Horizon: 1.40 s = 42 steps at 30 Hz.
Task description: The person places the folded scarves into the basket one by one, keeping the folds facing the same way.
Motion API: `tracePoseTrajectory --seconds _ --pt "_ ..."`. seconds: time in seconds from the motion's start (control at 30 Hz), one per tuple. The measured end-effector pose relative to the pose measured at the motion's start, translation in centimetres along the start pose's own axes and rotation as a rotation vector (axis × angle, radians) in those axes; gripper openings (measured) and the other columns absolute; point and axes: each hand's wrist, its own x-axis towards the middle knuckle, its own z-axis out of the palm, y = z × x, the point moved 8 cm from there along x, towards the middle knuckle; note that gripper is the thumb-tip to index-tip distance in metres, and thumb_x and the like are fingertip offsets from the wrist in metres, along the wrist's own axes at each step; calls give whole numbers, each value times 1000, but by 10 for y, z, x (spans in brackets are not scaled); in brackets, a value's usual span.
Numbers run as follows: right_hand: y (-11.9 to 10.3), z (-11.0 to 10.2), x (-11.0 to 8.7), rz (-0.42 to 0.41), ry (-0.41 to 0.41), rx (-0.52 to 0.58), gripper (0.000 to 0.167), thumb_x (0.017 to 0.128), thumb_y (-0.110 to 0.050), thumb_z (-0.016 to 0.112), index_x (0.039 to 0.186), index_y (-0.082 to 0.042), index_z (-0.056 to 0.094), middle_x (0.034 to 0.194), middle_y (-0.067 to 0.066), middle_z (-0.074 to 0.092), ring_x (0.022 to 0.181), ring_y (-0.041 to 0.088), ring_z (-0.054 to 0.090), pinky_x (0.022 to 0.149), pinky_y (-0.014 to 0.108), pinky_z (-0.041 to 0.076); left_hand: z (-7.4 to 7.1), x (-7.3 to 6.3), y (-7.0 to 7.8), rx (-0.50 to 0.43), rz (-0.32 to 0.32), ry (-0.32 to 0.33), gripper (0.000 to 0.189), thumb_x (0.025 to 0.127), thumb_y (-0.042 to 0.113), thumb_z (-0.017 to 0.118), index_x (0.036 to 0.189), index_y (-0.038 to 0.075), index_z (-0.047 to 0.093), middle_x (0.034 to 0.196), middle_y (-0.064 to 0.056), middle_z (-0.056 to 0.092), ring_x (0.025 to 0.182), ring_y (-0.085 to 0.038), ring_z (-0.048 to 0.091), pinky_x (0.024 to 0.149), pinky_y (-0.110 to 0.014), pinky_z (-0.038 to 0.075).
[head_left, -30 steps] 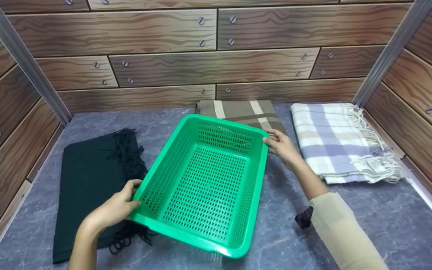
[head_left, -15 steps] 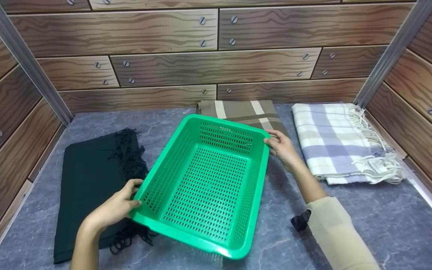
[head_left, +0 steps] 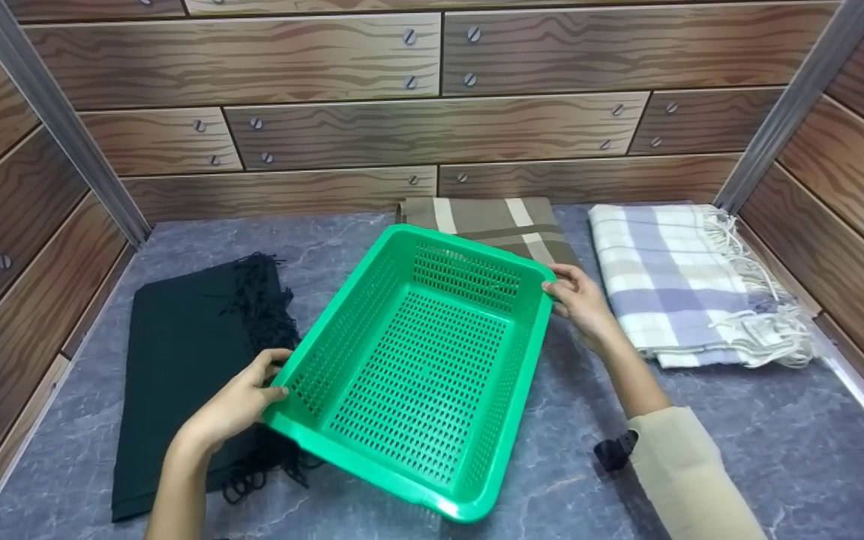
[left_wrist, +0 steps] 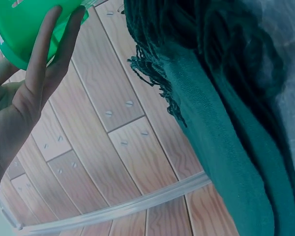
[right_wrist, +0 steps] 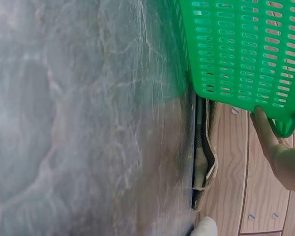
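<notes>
A green plastic basket [head_left: 372, 471] with slotted walls and floor is held at an angle in the middle of the head view, nothing inside it. My left hand [head_left: 233, 405] grips its near left corner, thumb over the rim. At the far right corner my right hand [head_left: 584, 304] pinches the rim, with fingers beneath it. The left wrist view has the left fingers under the basket [left_wrist: 19, 42], above the folded dark green shawl [left_wrist: 206, 132]. In the right wrist view, the right hand [right_wrist: 285, 160] supports the basket's corner from outside.
A dark green fringed shawl [head_left: 184, 360] lies folded at left. Behind the basket is a folded brown striped cloth [head_left: 477, 217], partly covered. A white and lilac checked shawl [head_left: 672, 285] lies at right. Wood-patterned walls [head_left: 327, 67] enclose the grey marbled surface [head_left: 762, 435].
The basket and both hands have shifted slightly to the right, most at the far right corner. Both hands keep their hold. The folded cloths lie as before; the head view has moved a little.
</notes>
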Motion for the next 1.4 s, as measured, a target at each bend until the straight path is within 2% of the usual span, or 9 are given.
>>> tracePoseTrajectory --seconds 0.2,0.5,0.73,0.97,1.17,1.3,1.4 --pt "1 -4 -5 8 1 -16 47 92 -5 49 133 10 30 116 20 48 91 14 57 83 33 47 -1 2 0 34 16 44 42 95 1 40 136 1 29 124 -22 43 86 -25 57 70 -37 47" --pt "1 -12 -13 36 8 -15 45 91 -3 51 129 10 31 102 13 55 83 12 60 81 31 48 -1 8 1 90 18 80 41 95 3 41 135 0 32 125 -22 44 91 -24 54 77 -39 44" --pt "-3 -16 -17 44 6 -23 46 91 -5 52 130 7 31 104 13 54 84 12 59 81 32 48 -5 12 6 144 27 116 39 97 5 40 135 -1 32 130 -24 41 108 -34 48 85 -47 40" --pt "-3 -22 -26 66 10 18 45 90 -3 53 127 7 30 100 11 52 82 12 58 76 26 49 -7 19 7 200 26 158 38 98 8 41 134 -3 35 130 -26 40 113 -37 44 89 -51 38" --pt "-1 -23 -28 89 9 -7 47 89 -2 49 129 9 27 102 12 50 83 12 57 78 28 48 -6 15 5 212 13 193 40 99 15 42 134 -3 35 129 -26 41 114 -37 43 87 -50 39" --pt "-1 -21 -25 91 -16 -44 46 92 -6 46 131 9 27 109 16 46 87 13 56 82 32 46 -2 8 1 118 -5 185 50 98 17 46 138 -3 25 127 -26 40 105 -33 51 81 -44 46" --pt "0 -21 -25 95 -23 -50 45 94 -9 46 132 9 28 110 16 45 88 14 57 83 32 46 7 3 -7 -40 -28 117 62 96 16 50 140 -5 10 126 -30 37 102 -34 55 79 -43 49"
